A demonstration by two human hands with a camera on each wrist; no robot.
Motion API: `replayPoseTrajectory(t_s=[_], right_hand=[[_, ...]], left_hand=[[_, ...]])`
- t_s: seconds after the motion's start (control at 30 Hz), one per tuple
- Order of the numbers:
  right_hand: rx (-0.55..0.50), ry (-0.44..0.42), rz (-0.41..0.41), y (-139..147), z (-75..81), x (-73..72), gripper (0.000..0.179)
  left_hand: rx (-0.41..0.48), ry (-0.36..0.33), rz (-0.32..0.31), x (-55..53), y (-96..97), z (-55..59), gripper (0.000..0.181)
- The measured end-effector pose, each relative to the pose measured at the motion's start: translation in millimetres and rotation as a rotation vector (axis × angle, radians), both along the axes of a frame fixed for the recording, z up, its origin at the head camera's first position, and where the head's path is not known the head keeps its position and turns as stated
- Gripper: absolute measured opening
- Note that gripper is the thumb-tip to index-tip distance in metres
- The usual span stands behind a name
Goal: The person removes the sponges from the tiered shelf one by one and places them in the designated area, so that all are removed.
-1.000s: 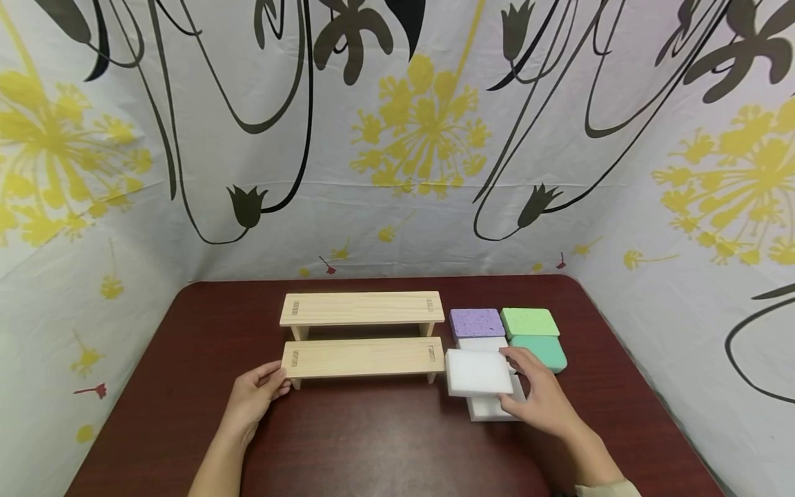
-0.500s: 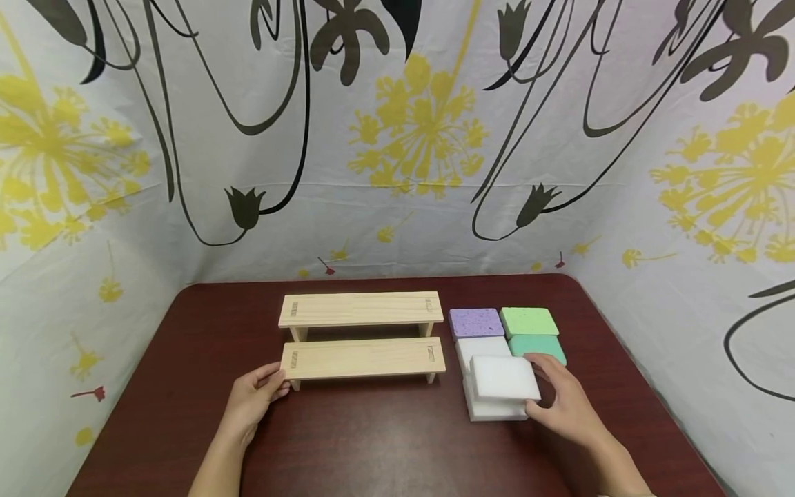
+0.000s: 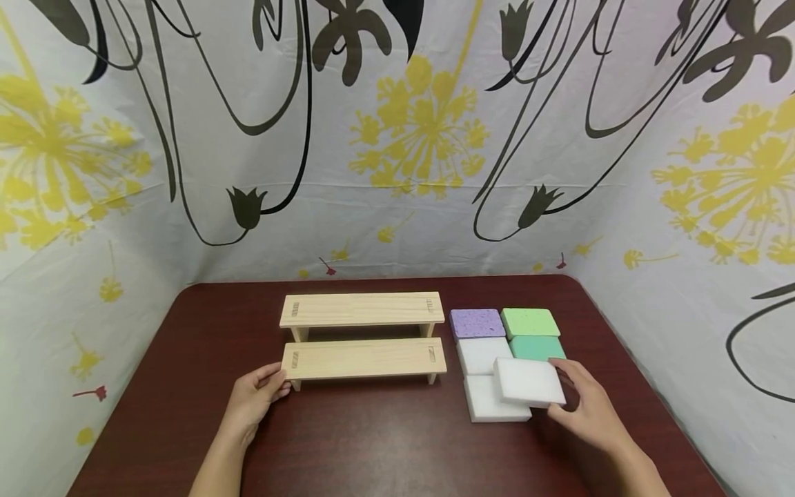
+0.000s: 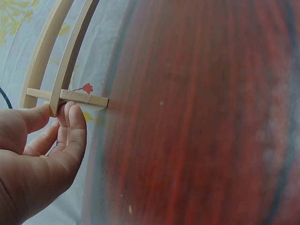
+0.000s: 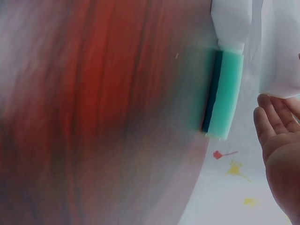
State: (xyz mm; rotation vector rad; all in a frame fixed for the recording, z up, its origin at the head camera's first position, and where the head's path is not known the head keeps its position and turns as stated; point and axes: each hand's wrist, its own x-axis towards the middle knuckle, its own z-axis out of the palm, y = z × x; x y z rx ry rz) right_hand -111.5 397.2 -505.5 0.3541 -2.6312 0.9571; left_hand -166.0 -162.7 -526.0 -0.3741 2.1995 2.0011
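Observation:
A two-tier wooden display riser stands on the table, its front board (image 3: 363, 359) lower than its back board (image 3: 360, 308). My left hand (image 3: 251, 400) pinches the left end of the front board, thumb on the edge and fingers tucked beneath, as the left wrist view also shows. Between thumb and fingertips, my right hand (image 3: 590, 407) grips a white sponge (image 3: 530, 382) by its right side. That sponge overlaps a second white sponge (image 3: 491, 404) lying on the table. The right wrist view shows the hand's fingers (image 5: 272, 112) at the lower end of the held sponge.
Behind lie another white sponge (image 3: 484, 353), a purple sponge (image 3: 477, 323), a light green one (image 3: 530, 322) and a teal one (image 3: 537, 346), grouped right of the riser. Patterned white cloth (image 3: 397, 241) walls the dark red table (image 3: 373, 449) at its back and sides.
My right hand has carried the white sponge rightward, from over the left column of sponges to beside it, in front of the teal one. The left hand and riser stay in place.

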Motion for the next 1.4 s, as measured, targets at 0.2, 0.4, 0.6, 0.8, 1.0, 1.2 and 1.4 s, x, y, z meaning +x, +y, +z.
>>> replayPoseTrajectory(t_s=[0.2,0.4,0.6,0.8,1.0,1.2,1.4], right_hand=[[-0.003,-0.010,-0.030,14.0,-3.4,3.0,0.072],[-0.048,-0.015,-0.016,27.0,-6.3,5.0,0.072],[-0.044,-0.030,-0.034,38.8,-8.7,8.3,0.073],[-0.015,-0.061,-0.080,50.7,-9.8,10.8,0.074],[0.010,-0.067,-0.098,60.3,-13.4,12.1,0.073],[0.075,-0.124,-0.103,65.3,-17.4,9.8,0.073],[0.141,-0.170,-0.078,64.5,-19.3,3.6,0.075]], left_hand=[[0.004,0.004,0.001,-0.4,-0.2,-0.8,0.040],[0.006,0.001,0.001,-0.1,0.0,-0.8,0.040],[0.003,-0.003,-0.003,-0.1,0.3,-0.2,0.041],[0.004,-0.007,0.001,0.5,0.5,0.9,0.040],[0.002,0.002,0.001,0.0,0.5,0.7,0.040],[-0.001,0.002,0.002,-0.4,0.2,0.0,0.040],[0.000,0.000,0.001,-0.4,-0.2,-0.7,0.040]])
